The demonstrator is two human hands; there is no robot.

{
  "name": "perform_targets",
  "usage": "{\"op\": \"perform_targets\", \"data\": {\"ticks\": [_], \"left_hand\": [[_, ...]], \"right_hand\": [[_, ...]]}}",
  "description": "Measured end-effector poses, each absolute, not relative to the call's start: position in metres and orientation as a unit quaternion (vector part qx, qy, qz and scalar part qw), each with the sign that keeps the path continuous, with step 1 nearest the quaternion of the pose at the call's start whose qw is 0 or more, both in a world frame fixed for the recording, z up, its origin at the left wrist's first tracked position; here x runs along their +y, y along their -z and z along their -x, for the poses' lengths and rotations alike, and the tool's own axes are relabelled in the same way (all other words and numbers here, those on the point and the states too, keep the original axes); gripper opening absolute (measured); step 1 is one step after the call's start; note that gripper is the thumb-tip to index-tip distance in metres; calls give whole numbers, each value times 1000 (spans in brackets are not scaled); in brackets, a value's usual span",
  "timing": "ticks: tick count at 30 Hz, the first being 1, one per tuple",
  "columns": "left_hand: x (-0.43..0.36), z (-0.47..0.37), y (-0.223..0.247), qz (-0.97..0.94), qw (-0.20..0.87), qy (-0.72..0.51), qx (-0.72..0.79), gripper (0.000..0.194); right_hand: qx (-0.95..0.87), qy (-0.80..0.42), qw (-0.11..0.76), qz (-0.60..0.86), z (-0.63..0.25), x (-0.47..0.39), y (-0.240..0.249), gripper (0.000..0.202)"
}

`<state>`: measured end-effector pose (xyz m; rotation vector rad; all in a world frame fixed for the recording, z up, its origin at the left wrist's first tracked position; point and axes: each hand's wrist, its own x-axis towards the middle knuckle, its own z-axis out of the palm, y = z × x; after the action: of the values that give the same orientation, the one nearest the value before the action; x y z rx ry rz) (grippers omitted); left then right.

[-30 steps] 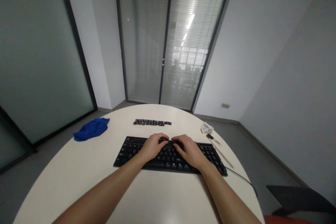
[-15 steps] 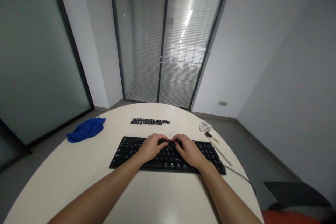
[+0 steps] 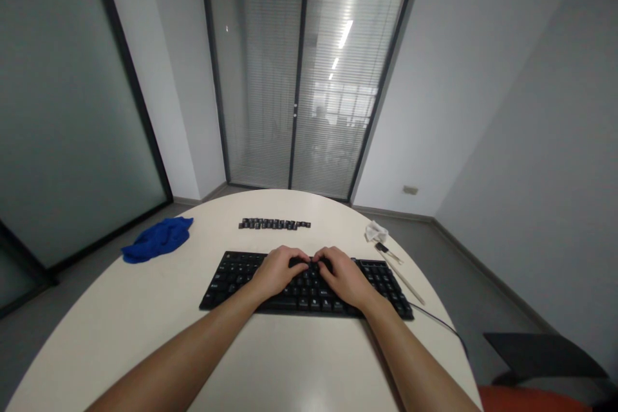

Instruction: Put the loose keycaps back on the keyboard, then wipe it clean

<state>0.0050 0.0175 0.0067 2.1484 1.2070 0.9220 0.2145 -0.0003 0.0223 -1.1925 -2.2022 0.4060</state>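
Note:
A black keyboard (image 3: 284,304) lies across the table in front of me, partly covered by my hands. My left hand (image 3: 280,270) is over its middle, with thumb and fingertips drawn together in a pinch near the upper rows. Close beside it, my right hand (image 3: 342,275) curls its fingers toward the same spot, the fingertips of both hands almost touching. Whatever lies between the fingers is too small and dark to make out. Beyond the keyboard, several loose black keycaps (image 3: 273,224) are lined up in rows.
A blue cloth (image 3: 159,240) lies at the left edge of the round white table (image 3: 299,360). At the right are a crumpled white tissue (image 3: 375,232), a small dark-headed brush (image 3: 382,248), a thin pale stick (image 3: 405,282) and the keyboard cable (image 3: 439,320). A chair (image 3: 541,354) stands lower right.
Both hands stay at the same part of the keyboard, with only slight finger movement. The whole view has shifted a little.

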Motion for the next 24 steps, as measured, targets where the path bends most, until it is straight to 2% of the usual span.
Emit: {"op": "perform_targets", "data": {"ticks": [16, 24], "left_hand": [[14, -7, -9, -856, 149, -308, 388, 16], [12, -9, -9, -868, 138, -291, 378, 18]], "right_hand": [[-829, -146, 304, 446, -216, 1, -20, 15], [-825, -147, 316, 446, -216, 2, -19, 13]]}}
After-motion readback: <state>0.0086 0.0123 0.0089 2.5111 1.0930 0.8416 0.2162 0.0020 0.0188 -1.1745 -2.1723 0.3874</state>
